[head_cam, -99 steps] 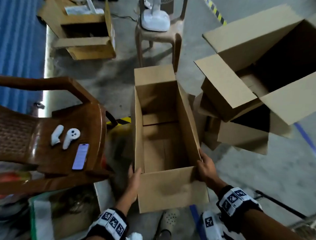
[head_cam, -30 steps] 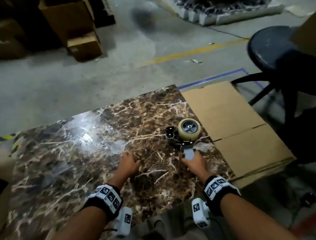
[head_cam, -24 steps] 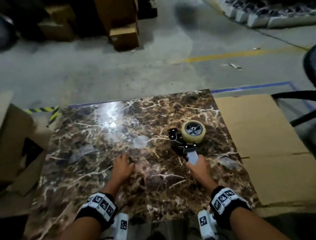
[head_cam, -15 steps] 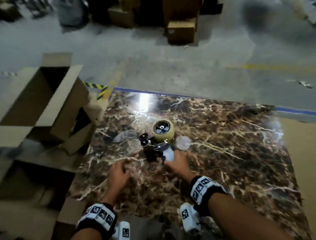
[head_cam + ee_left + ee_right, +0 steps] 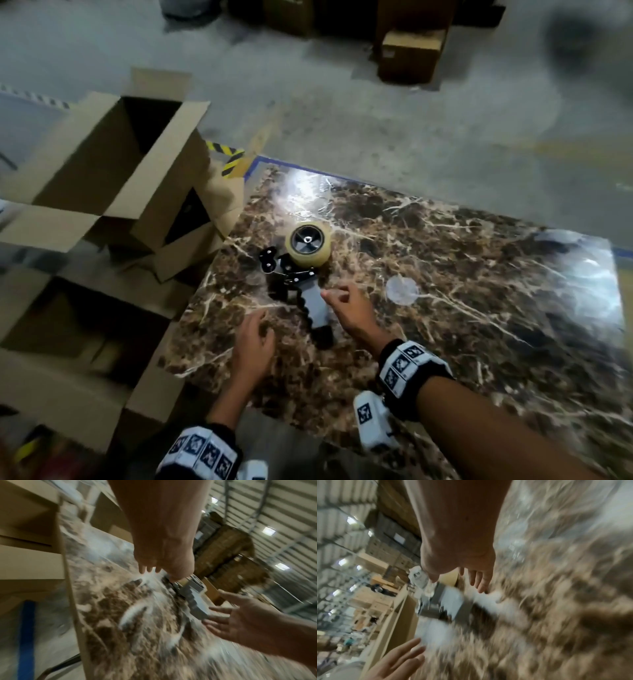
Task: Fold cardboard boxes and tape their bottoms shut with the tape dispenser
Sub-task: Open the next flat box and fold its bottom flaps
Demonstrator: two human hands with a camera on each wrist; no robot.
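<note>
Lying on its side on the brown marbled table, the tape dispenser points its grey handle toward the person, its roll of tape at the far end. The right hand is just right of the handle with relaxed, loosely spread fingers, gripping nothing. The left hand is over the table just left of the handle, fingers loose and empty too. Opened cardboard boxes stand on the floor against the table's left edge.

1 tape dispenser, 2 hands, 1 marble slab, several cardboard boxes.
</note>
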